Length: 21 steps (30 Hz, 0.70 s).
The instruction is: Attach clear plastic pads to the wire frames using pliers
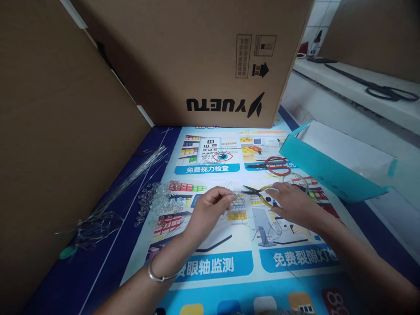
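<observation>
Pinching thin wire (236, 192) between thumb and fingertips, our left hand (215, 203) sits just beside the tips of the pliers (257, 191); our right hand (290, 200) has its fingers wrapped around their yellow handles, and the two hands are apart from each other, with the plier tips pointing towards the left one. The jaws look slightly parted; we cannot tell whether they touch the wire. More fine loops of it hang below our left fingertips, over a printed sheet (243, 262) that lies under both hands; a bracelet (155, 276) circles our left wrist. Left of our left hand we have a spread of clear beads (160, 199), and beyond those, farther left, a bundle of metal wires (136, 173) with a tangled end nearer us. Just beyond our right hand lie scissors (267, 166) with red handles; a pale ring (307, 183) shows close behind the knuckles, and farther to the right stands an open turquoise box (331, 175) with a white inside. Well beyond both hands rises a large brown cardboard panel (164, 57) with upside-down lettering; to our left stands another cardboard wall (65, 131).
</observation>
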### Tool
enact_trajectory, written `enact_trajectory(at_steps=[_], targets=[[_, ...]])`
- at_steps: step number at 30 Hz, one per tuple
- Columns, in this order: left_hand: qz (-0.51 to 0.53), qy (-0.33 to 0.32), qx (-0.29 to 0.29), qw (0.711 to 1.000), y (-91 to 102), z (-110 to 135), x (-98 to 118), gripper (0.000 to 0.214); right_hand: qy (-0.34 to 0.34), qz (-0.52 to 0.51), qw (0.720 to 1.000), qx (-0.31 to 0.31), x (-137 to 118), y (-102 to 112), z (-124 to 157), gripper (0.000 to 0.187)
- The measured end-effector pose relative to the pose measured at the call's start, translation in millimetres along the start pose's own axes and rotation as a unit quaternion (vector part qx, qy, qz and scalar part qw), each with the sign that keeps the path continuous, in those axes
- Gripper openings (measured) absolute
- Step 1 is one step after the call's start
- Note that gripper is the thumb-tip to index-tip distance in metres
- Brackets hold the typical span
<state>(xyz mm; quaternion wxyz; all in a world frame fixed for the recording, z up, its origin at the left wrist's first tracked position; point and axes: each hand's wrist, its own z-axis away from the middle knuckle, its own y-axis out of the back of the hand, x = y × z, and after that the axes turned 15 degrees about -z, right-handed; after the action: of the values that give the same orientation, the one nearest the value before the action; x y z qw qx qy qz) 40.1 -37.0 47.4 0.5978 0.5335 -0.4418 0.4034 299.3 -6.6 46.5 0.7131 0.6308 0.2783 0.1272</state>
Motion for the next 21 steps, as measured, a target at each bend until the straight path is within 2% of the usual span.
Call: enact_trajectory(at_steps=[3,7,9,11,15,18,21], targets=[[-0.09,-0.047,-0.005,0.995,25.0,-16.5,13.7,0.014,0.005,-0.015,1.0,-0.001,-2.7,5.6,-4.1,0.041],[-0.236,-0.145,-0.011,0.961,44.3,-44.4,33.0,0.01,-0.009,-0.068,0.998,0.016,-15.8,17.8,-16.4,0.035],[-0.262,-0.175,-0.03,0.949,43.5,-55.7,38.5,0.009,-0.01,-0.122,0.992,0.035,-25.5,24.3,-27.0,0.035],[-0.253,-0.184,-0.045,0.949,38.3,-62.6,39.6,0.01,0.0,-0.183,0.981,0.064,-36.2,30.0,-40.4,0.035],[-0.251,-0.192,-0.045,0.948,29.7,-65.8,31.2,0.011,0.024,-0.269,0.953,0.134,-57.0,35.1,-67.8,0.029],[-0.254,-0.171,-0.048,0.951,30.6,-66.6,22.6,0.012,0.039,-0.294,0.946,0.132,-67.6,33.8,-81.3,0.021],[-0.246,-0.152,-0.04,0.956,33.4,-69.1,17.1,0.012,0.013,-0.329,0.936,0.126,-70.9,31.3,-87.5,0.018]])
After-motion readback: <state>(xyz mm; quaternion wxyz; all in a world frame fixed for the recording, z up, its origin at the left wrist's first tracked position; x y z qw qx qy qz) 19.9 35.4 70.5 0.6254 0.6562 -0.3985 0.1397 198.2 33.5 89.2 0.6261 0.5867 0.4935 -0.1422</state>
